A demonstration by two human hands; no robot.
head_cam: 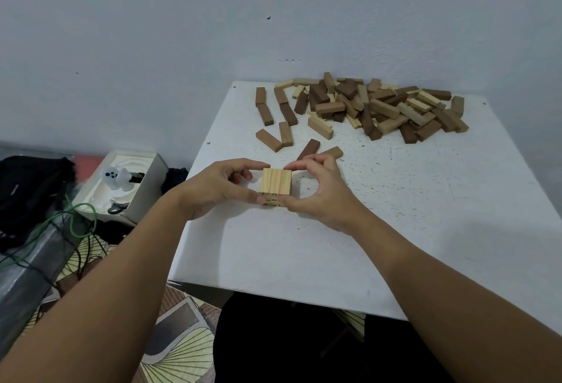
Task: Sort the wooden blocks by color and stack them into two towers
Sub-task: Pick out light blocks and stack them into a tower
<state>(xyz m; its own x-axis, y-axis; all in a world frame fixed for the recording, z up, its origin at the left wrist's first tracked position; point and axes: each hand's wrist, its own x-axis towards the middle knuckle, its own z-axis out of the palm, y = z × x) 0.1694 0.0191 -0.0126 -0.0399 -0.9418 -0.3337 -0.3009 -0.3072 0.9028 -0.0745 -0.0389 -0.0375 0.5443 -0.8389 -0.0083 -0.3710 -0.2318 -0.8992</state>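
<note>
White table (395,230): 2 hands (213,191) pinch 3-wide light stack (275,183).

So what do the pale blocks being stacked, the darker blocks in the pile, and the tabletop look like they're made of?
The pale rectangular stacked blocks look like unfinished light wood: lengthwise grain lines, matte. The dark brown blocks in the pile seem to be wood too, darker or stained, also matte. The white square tabletop looks like a painted or laminated board, speckled with small dark marks; its core is unclear.

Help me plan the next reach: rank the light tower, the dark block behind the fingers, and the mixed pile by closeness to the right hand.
1. light tower, gripped by the right hand
2. dark block, just behind it
3. mixed pile, far back
</note>
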